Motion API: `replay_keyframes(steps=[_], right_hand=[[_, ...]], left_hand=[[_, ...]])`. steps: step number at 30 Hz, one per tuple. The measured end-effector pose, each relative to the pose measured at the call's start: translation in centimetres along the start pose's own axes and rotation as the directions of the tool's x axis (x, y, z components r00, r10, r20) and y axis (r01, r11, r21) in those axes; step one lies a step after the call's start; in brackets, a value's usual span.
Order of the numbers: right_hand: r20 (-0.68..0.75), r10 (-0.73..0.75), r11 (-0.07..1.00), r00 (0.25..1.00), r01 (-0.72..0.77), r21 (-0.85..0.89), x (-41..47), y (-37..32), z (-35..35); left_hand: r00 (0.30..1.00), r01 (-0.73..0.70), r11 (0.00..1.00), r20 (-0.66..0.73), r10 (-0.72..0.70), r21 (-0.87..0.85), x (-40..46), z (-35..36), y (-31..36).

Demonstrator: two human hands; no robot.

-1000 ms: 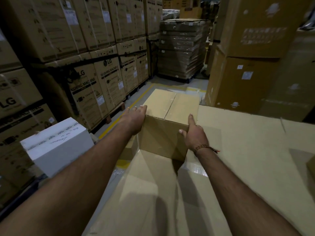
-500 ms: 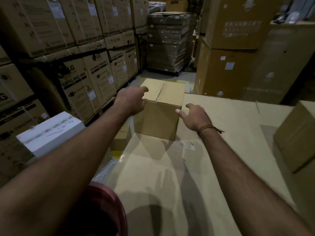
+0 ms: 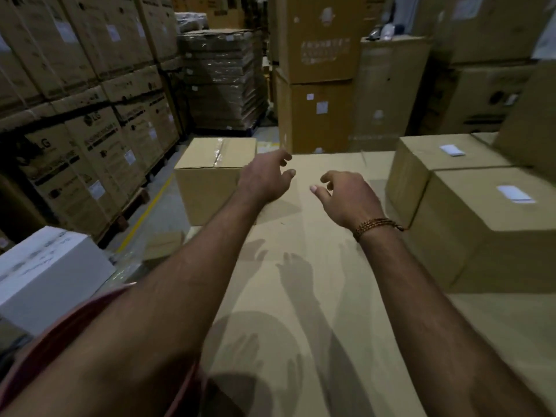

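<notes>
My left grip and right grip hang empty, fingers loose. The taped brown cardboard box sits beside my left grip at the tan cardboard counter edge. I'd squeeze both its sides evenly.

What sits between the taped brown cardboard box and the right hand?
In the head view, only the open left hand, over bare flat cardboard sheeting.

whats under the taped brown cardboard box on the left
The taped brown cardboard box sits on the flat tan cardboard surface, at its far left corner. The left forearm covers its lower right corner, so contact there is hidden.
</notes>
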State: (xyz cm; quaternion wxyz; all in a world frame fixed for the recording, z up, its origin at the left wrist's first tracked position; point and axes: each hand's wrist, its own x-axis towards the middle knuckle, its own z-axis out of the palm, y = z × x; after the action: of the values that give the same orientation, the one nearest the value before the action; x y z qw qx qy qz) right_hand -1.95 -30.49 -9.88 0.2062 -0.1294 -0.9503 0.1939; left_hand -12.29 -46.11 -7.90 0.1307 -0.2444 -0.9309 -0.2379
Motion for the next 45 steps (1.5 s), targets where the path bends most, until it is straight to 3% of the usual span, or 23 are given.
replay_keyframes(steps=[8, 13, 18, 29, 45], right_hand=[[-0.098, 0.118, 0.989, 0.988, -0.109, 0.097, -11.1, 8.9, -8.6], [-0.093, 0.188, 0.959, 0.978, -0.163, 0.231, -18.6, 16.1, -13.6], [-0.07, 0.209, 0.954, 0.975, -0.188, 0.233, -23.8, 22.2, -18.1], [-0.123, 0.273, 0.946, 0.954, -0.243, 0.215, -24.1, 31.5, -23.5], [-0.215, 0.225, 0.973, 0.95, -0.23, 0.003, -10.7, 44.5, -28.6]], left_hand=[[0.997, 0.052, 0.936, -0.028, -0.066, -0.348, -9.2, 4.2, 10.6], [0.98, 0.137, 0.811, -0.038, -0.193, -0.569, -16.4, 6.6, 18.0], [0.976, 0.167, 0.711, 0.012, -0.218, -0.683, -21.7, 9.7, 25.5], [0.993, 0.097, 0.8, 0.006, -0.116, -0.593, -20.4, 12.6, 32.5], [0.984, -0.169, 0.925, -0.112, 0.138, -0.341, -5.7, 20.4, 44.1]])
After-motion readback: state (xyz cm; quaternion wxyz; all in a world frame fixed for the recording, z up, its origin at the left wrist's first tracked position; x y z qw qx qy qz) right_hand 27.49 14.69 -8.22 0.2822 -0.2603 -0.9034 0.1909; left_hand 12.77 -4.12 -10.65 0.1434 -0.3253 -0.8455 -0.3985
